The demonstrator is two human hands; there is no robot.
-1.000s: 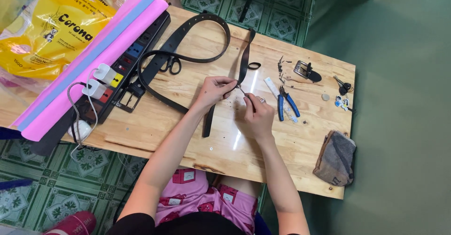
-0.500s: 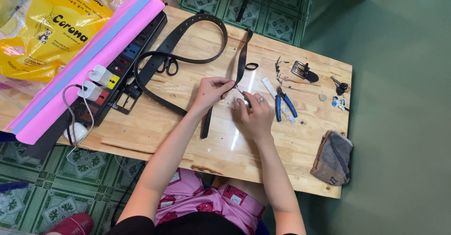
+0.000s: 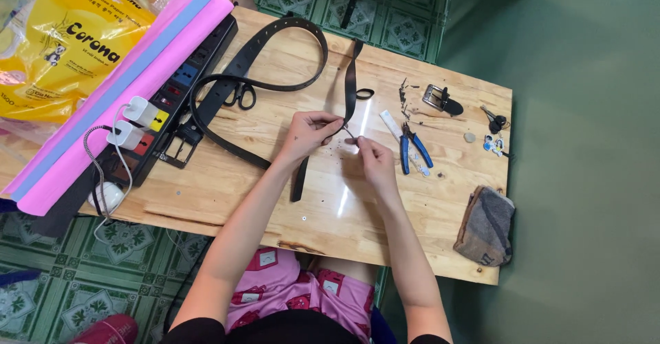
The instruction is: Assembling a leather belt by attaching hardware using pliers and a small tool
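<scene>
Wooden tabletop: the left hand pinches a black strap at centre, the right hand grips a small pin, pliers at three o'clock, buckle still unattached.

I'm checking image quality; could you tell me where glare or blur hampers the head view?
Head view: a bright glare streak on the wooden table below the hands; the left hand and right hand are sharp; the small piece pinched between them is too tiny to identify.
</scene>
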